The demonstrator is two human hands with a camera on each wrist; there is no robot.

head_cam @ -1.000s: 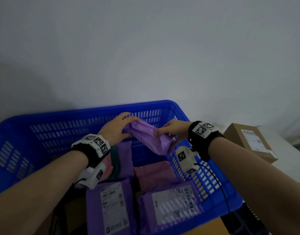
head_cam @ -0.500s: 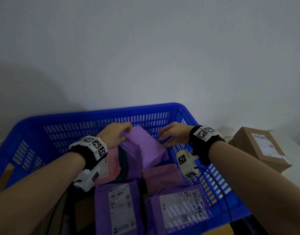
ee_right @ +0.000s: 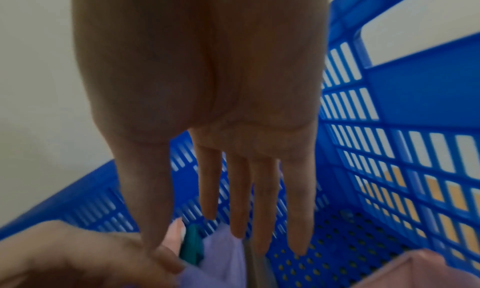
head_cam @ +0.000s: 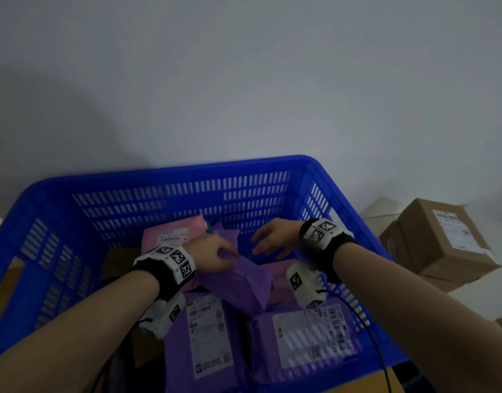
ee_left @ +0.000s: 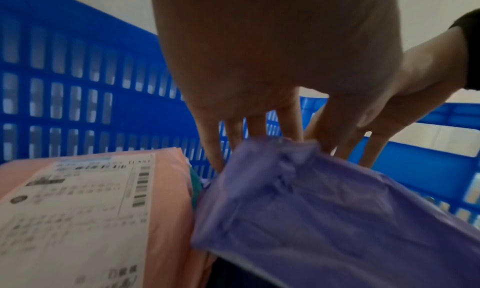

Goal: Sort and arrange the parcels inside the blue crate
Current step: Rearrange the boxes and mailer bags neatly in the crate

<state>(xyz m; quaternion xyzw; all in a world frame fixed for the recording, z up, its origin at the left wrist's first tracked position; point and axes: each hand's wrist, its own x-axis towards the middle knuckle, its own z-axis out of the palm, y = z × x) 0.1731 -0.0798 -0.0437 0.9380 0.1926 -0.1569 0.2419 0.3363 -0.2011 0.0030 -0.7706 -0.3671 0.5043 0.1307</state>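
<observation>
Left hand (head_cam: 213, 252) fingers curled, pinching; right hand (head_cam: 275, 236) fingers straight.

Left hand (head_cam: 213, 252) on purple parcel (head_cam: 238, 282) inside blue crate (head_cam: 170, 177), right hand (head_cam: 275, 236) spread above.

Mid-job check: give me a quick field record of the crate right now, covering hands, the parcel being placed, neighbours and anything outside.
left hand: grips upper end of the purple parcel
right hand: open, fingers straight, holding nothing
purple parcel: inside blue crate, beside pink parcel
near side: two labelled purple parcels
outside, right: cardboard boxes
</observation>
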